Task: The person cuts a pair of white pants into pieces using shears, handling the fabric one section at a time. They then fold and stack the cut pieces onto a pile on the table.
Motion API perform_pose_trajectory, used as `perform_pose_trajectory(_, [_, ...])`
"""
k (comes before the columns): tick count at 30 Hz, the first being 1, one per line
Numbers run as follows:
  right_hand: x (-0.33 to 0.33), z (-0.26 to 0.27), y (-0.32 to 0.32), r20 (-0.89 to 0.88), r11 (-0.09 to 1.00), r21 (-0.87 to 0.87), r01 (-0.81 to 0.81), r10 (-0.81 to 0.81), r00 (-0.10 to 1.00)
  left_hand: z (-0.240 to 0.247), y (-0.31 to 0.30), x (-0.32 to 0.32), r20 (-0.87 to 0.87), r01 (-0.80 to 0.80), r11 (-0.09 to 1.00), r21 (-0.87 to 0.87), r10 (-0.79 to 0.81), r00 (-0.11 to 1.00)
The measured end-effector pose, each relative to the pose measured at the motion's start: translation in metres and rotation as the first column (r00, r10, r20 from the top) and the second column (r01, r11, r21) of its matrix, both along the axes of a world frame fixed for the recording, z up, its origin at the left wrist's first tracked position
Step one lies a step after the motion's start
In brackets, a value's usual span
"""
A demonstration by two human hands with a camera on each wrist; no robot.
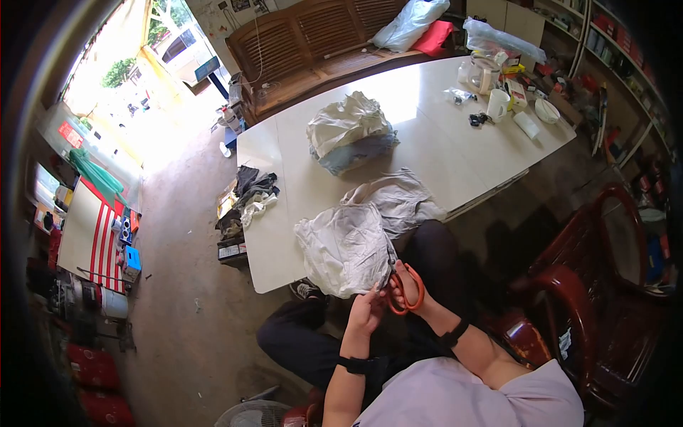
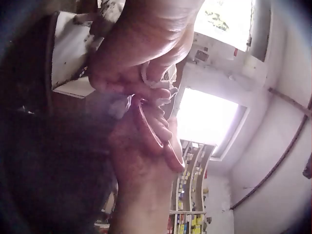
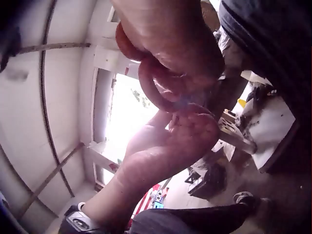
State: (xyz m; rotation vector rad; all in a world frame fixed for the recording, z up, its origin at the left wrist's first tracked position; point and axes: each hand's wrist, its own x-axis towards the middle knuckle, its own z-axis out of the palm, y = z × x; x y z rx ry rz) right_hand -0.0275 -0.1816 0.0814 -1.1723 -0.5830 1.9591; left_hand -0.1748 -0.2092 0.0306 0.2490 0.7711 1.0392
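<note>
Cloth [image 1: 341, 245] overhanging pale table [image 1: 274, 256], wooden bench [image 1: 302, 53] beyond, shelves [image 1: 629, 60].

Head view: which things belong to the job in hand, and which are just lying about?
In the job: orange-handled scissors in the right hand; white cloth in the left hand; probably the cloth pile.

Apparently just lying about: white mug; white bowl; fan.

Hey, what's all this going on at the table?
A seated person is working on a white cloth. The right hand holds orange-handled scissors at its near corner, while the left hand grips its edge. The cloth lies partly on the white table, with a cloth pile farther back.
</note>
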Motion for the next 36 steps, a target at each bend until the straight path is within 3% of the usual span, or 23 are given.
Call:
perform_pose_trajectory(2, [0.002, -0.001, 0.000, -0.004, 1.000, -0.004, -0.021, 0.021, 1.000, -0.008, -0.001, -0.001, 0.050, 0.016, 1.000, 0.022, -0.017, 0.999])
perform_pose_trajectory(4, [0.004, -0.002, 0.001, -0.022, 0.997, -0.026, -0.073, 0.072, 0.997, -0.007, -0.005, -0.005, 0.300, -0.026, 0.999, -0.046, 0.039, 0.953])
perform_pose_trajectory(5, [0.004, -0.002, -0.001, -0.018, 0.997, -0.028, -0.076, 0.075, 0.997, -0.008, -0.006, -0.004, 0.305, -0.029, 0.998, -0.047, 0.042, 0.952])
perform_pose_trajectory(7, [0.002, 0.001, -0.005, -0.085, 0.992, -0.052, -0.119, 0.114, 0.990, 0.030, -0.005, 0.004, 0.226, -0.024, 0.995, -0.093, 0.045, 0.973])
perform_pose_trajectory(12, [0.007, -0.023, -0.004, -0.124, 0.974, -0.007, -0.227, 0.225, 0.967, 0.014, 0.001, 0.000, 0.248, 0.015, 0.994, -0.107, 0.012, 0.969])
perform_pose_trajectory(15, [0.009, -0.018, 0.001, -0.070, 0.966, -0.043, -0.255, 0.252, 0.965, 0.016, 0.003, -0.002, 0.173, 0.012, 0.992, -0.129, 0.011, 0.985])
perform_pose_trajectory(17, [0.010, -0.015, 0.006, -0.188, 0.971, -0.087, -0.223, 0.204, 0.961, 0.021, 0.000, -0.001, -0.019, -0.004, 0.999, -0.043, 0.003, 1.000])
perform_pose_trajectory(20, [0.011, 0.000, 0.006, -0.285, 0.968, -0.089, -0.234, 0.201, 0.937, 0.024, -0.008, -0.004, -0.082, 0.037, 0.999, 0.024, -0.035, 0.996])
perform_pose_trajectory(27, [0.002, -0.035, 0.014, -0.415, 0.972, -0.213, -0.102, 0.004, 0.910, 0.022, -0.026, -0.006, -0.025, 0.018, 0.993, 0.113, -0.015, 1.000])
perform_pose_trajectory(29, [-0.001, -0.030, 0.023, -0.272, 0.990, -0.128, 0.067, -0.100, 0.957, 0.033, -0.035, -0.003, -0.028, -0.049, 0.980, 0.191, 0.055, 0.998])
perform_pose_trajectory(31, [0.002, -0.030, 0.046, -0.204, 0.960, -0.203, 0.193, -0.235, 0.950, 0.039, -0.052, -0.007, -0.015, -0.041, 0.983, 0.177, 0.044, 0.999])
perform_pose_trajectory(33, [0.016, -0.024, 0.059, -0.342, 0.975, -0.216, 0.045, -0.119, 0.932, 0.040, -0.063, -0.013, 0.072, -0.064, 0.988, 0.138, 0.054, 0.996])
perform_pose_trajectory(36, [0.008, -0.012, 0.067, -0.326, 0.985, -0.171, -0.022, -0.035, 0.945, 0.046, -0.071, -0.019, 0.100, -0.119, 0.982, 0.144, 0.105, 0.989])
